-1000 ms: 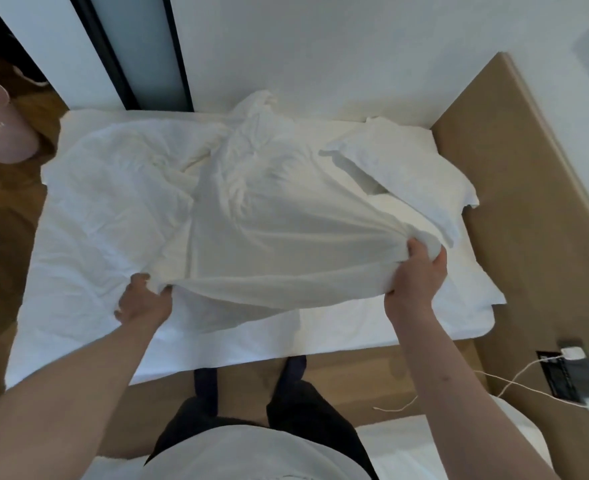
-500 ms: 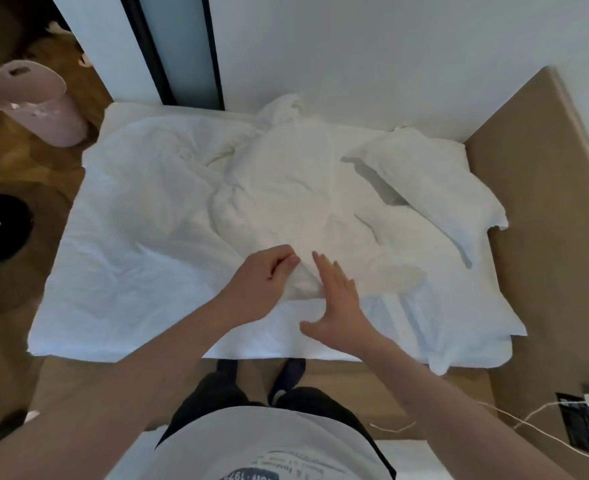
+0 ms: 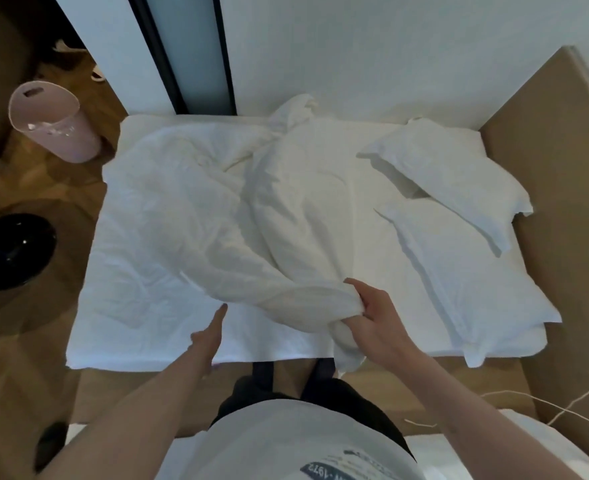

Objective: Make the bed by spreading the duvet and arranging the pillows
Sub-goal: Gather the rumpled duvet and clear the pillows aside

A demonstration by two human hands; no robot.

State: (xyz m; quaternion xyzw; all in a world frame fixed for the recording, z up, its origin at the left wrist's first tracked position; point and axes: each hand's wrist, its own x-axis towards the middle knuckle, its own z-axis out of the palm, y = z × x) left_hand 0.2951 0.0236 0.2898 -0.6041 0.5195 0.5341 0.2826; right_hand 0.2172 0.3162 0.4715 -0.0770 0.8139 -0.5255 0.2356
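Observation:
A crumpled white duvet (image 3: pixel 286 216) lies bunched across the middle of the bed (image 3: pixel 147 344), running from the far wall to the near edge. My right hand (image 3: pixel 372 317) grips a gathered end of it just above the near edge. My left hand (image 3: pixel 210 334) is flat with straight fingers just below the lifted fold; I cannot tell if it touches the sheet. Two white pillows lie at the right: one (image 3: pixel 456 181) near the wooden headboard, the other (image 3: pixel 459 271) closer to me.
A wooden headboard (image 3: pixel 563 168) bounds the bed on the right. A pink bin (image 3: pixel 54 123) and a black round object (image 3: pixel 12 251) stand on the wooden floor at left. A white cable (image 3: pixel 546 407) trails at the lower right. The white wall (image 3: pixel 355 53) is behind the bed.
My right hand has closed on the duvet's near end and pulled it toward the bed edge. My left hand has let go of the fabric and opened flat lower down.

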